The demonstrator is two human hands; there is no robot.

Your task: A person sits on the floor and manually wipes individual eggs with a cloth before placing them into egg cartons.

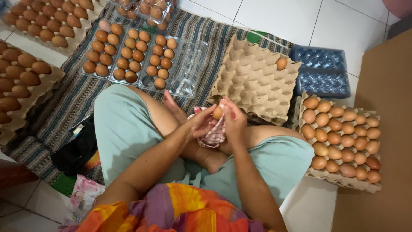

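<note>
I sit cross-legged on a striped mat. My left hand (201, 124) and my right hand (233, 120) meet over my lap around one brown egg (218, 113). A red-and-white checked cloth (214, 135) hangs under both hands; the left hand's fingers grip it with the egg. Just beyond my hands stands a stack of grey cardboard egg trays (253, 81), with a single egg (281, 63) in a far cell.
A full cardboard tray of brown eggs (341, 137) sits at my right. Open clear plastic cartons of eggs (128, 53) lie ahead left. More full trays (25, 73) line the left. Blue plastic trays (319, 71) lie at the back right, a brown board (382, 129) further right.
</note>
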